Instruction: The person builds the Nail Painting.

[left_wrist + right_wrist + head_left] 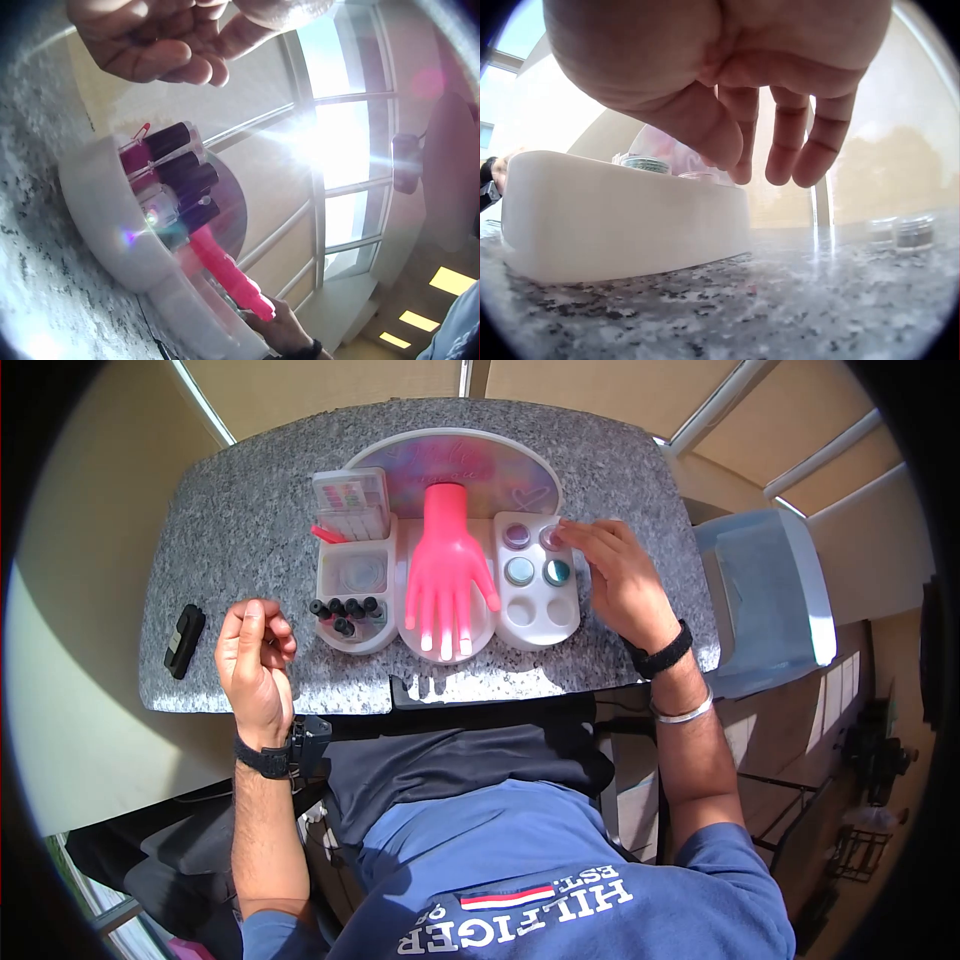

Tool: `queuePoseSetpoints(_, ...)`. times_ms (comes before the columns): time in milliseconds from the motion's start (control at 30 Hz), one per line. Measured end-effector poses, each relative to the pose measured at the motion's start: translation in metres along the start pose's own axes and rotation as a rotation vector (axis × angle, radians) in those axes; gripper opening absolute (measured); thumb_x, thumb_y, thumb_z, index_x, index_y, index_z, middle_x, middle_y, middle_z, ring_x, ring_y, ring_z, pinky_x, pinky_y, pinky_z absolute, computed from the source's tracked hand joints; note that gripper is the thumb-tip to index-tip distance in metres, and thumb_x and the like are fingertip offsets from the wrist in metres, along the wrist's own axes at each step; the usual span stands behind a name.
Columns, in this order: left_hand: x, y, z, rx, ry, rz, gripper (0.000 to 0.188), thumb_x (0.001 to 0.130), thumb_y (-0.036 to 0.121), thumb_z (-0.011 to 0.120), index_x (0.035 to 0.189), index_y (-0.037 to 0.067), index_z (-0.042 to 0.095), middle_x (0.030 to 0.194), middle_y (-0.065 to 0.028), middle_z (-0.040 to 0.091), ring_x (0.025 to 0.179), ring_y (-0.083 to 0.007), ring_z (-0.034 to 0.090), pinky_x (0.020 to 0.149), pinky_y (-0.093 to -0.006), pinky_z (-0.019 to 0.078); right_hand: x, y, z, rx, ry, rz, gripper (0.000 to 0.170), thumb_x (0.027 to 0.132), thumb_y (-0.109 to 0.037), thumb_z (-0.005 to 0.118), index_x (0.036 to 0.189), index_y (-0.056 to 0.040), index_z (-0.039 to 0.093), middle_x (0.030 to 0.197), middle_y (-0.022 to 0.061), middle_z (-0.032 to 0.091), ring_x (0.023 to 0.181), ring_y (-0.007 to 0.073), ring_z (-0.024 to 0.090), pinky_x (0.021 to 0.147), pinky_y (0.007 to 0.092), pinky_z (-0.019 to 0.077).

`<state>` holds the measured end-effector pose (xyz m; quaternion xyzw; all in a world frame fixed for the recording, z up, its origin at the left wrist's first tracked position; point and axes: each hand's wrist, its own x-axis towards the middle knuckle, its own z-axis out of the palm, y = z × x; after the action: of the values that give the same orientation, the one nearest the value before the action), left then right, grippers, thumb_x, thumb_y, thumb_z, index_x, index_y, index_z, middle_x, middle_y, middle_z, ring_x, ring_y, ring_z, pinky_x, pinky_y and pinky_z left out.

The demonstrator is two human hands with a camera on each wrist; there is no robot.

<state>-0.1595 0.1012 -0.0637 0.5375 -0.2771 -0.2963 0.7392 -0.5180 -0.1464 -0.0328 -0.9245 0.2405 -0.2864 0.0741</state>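
A pink model hand point(450, 560) with pale nails stands palm down on the middle of a white nail-art set. To its right, a tray point(512, 637) holds several small round glitter pots, among them a teal pot point(557, 572) and a purple pot point(516, 536). My right hand point(630, 575) reaches over that tray, fingertips at the pale pink pot point(549, 538), which sits low in its well; its fingers point(784, 150) hang down fairly straight. My left hand point(258, 670) is raised beside the nail polish bottles point(180, 176), fingers loosely curled, holding nothing.
A clear case of nails point(350, 505) leans at the tray's back left. Behind stands a rounded backboard point(520, 460). On the table lie a black object point(184, 642) at the left and small pots point(915, 232) beyond the right tray. A bluish plastic bin point(765, 595) stands at the right.
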Motion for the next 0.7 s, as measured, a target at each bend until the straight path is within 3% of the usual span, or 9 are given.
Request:
queuePoseSetpoints(233, 0.001, 0.002, -0.003, -0.002, 0.017, 0.016, 0.023, 0.115, 0.030, 0.064, 0.110, 0.009, 0.070, 0.088, 0.0002, 0.066, 0.077, -0.0090, 0.058, 0.068, -0.0245, 0.0456, -0.025, 0.043, -0.016, -0.203, 0.147, 0.276, 0.045, 0.089, -0.004, 0.081, 0.133, -0.0072, 0.071, 0.128, 0.0144, 0.075, 0.121, 0.0408, 0.066, 0.104, 0.0481, 0.0545)
queuePoseSetpoints(367, 0.001, 0.002, -0.001, -0.005, 0.010, 0.013, 0.023, 0.115, 0.030, 0.063, 0.109, 0.009, 0.070, 0.088, 0.0001, 0.066, 0.077, -0.0090, 0.058, 0.068, -0.0243, 0.0455, -0.036, 0.060, -0.012, -0.238, 0.073, 0.390, 0.050, 0.089, -0.012, 0.083, 0.136, -0.0086, 0.068, 0.128, 0.0153, 0.075, 0.121, 0.0422, 0.066, 0.105, 0.0503, 0.0534)
queuePoseSetpoints(467, 0.001, 0.002, -0.002, -0.011, 0.007, 0.010, 0.023, 0.115, 0.029, 0.063, 0.109, 0.008, 0.070, 0.089, -0.0002, 0.066, 0.077, -0.0091, 0.058, 0.068, -0.0244, 0.0457, -0.037, 0.064, -0.006, -0.193, 0.028, 0.492, 0.045, 0.089, -0.014, 0.083, 0.131, -0.0083, 0.069, 0.120, 0.0148, 0.076, 0.112, 0.0418, 0.070, 0.099, 0.0511, 0.0557)
queuePoseSetpoints(567, 0.002, 0.002, -0.002, -0.016, 0.008, 0.013, 0.023, 0.115, 0.029, 0.063, 0.109, 0.008, 0.070, 0.089, -0.0004, 0.066, 0.077, -0.0090, 0.058, 0.068, -0.0244, 0.0460, -0.035, 0.070, -0.004, -0.150, -0.048, 0.467, 0.038, 0.089, -0.013, 0.082, 0.124, -0.0071, 0.070, 0.110, 0.0146, 0.078, 0.098, 0.0390, 0.074, 0.091, 0.0492, 0.0585)
queuePoseSetpoints(700, 0.002, 0.003, 0.000, -0.023, 0.016, 0.030, 0.024, 0.115, 0.028, 0.063, 0.109, 0.007, 0.071, 0.088, -0.0008, 0.068, 0.075, -0.0082, 0.059, 0.066, -0.0236, 0.0484, -0.022, 0.037, -0.017, -0.094, 0.066, 0.458, 0.030, 0.087, -0.009, 0.083, 0.115, -0.0051, 0.072, 0.102, 0.0142, 0.077, 0.091, 0.0338, 0.074, 0.081, 0.0422, 0.0602)
